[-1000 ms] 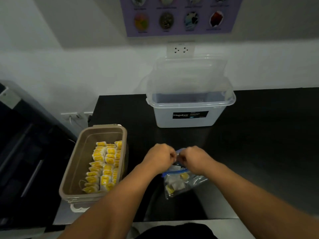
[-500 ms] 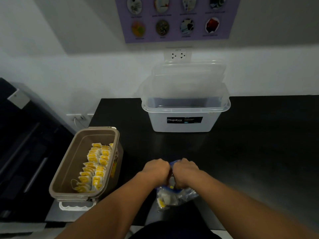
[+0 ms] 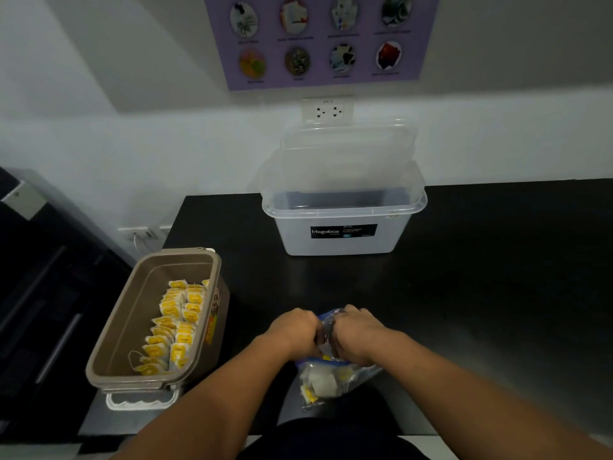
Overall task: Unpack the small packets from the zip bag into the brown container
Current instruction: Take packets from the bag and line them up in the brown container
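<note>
Left hand (image 3: 293, 330) and right hand (image 3: 356, 333) now sit nearer the person's edge of the black surface (image 3: 481, 277) than a second ago. Their knuckles are drawn closer together, and the zip bag (image 3: 331, 380) has come with them.

Each hand is curled and grips the bag's crumpled top, one on either side. Whether the blue seal has parted cannot be told.

Below the hands the clear bag lies on the surface. It holds a few white and yellow packets (image 3: 320, 381).

To its left, at the surface's corner, stands the open brown container (image 3: 109, 340), which has not moved. More packets (image 3: 175, 327), yellow ones, stand in rows along its right side.

At the back of the surface a clear box (image 3: 345, 240) labelled Megabox stands open. Its lid (image 3: 348, 151) is propped upright behind it by the wall.
</note>
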Demonstrator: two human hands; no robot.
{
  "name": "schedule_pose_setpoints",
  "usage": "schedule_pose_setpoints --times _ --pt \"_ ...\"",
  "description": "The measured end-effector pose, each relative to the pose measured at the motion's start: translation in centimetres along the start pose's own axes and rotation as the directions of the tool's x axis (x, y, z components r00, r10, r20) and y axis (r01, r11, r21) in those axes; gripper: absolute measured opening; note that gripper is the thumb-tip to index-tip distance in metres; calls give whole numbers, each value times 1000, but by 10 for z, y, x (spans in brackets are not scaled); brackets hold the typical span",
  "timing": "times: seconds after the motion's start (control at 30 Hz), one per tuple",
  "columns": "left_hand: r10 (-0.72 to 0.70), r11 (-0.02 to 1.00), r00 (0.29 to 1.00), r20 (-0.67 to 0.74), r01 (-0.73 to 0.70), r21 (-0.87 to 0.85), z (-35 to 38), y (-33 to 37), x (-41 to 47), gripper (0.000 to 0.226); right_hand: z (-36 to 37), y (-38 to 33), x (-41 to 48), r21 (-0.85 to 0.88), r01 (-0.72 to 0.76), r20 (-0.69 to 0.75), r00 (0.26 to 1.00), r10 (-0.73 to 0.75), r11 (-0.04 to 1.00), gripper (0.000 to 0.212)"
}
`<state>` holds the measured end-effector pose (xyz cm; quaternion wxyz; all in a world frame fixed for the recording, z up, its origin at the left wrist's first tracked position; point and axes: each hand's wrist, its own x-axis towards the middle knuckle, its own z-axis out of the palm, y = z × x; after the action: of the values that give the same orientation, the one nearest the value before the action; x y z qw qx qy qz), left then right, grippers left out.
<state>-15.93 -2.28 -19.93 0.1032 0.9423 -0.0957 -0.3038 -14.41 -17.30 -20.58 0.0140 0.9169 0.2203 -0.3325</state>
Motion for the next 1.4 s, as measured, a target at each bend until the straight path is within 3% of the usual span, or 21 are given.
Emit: schedule_pose_setpoints --times 0.1,0.2,0.33,0.57,0.63,0.73,0.87,0.97,1.2,1.3,1.4 --pt "-1 980 1000 -10 -1 -198 -1 -8 0 14 -4 7 -8 -27 37 15 999 -37 999 27" --pt "-22 952 1000 -10 18 -307 1 -11 1 16 -2 3 -13 -116 71 -3 997 -72 991 34" --pt "-45 929 999 -28 31 -368 1 -10 1 14 4 -1 -15 -133 59 -47 997 -66 989 52" --pt "-45 884 998 49 63 -463 -2 -14 -3 16 4 8 -19 -69 82 -27 996 -84 994 54" --pt "-35 872 998 49 55 -487 -3 -15 -4 16 1 11 -17 -74 98 18 995 -96 992 40" --pt "-56 811 998 -31 28 -585 -5 -17 -7 15 -9 17 -19 51 77 19 997 -78 996 7" --pt "-157 682 979 -127 15 -731 -10 -18 -9 15 -27 25 -24 288 58 -68 997 -40 956 17" --pt "-181 606 977 -111 21 -795 -15 -18 -10 17 -34 28 -25 403 53 -105 994 -12 913 16" --pt "-171 645 982 -76 53 -762 -13 -22 -11 19 -29 25 -19 444 -18 -135 987 87 896 25" --pt "-228 608 964 -136 32 -793 -18 -19 -12 18 -32 24 -18 577 -52 -175 967 186 815 22" --pt "-298 486 940 -168 -2 -874 -25 -17 -14 15 -33 23 -19 729 -20 -190 954 230 684 17"
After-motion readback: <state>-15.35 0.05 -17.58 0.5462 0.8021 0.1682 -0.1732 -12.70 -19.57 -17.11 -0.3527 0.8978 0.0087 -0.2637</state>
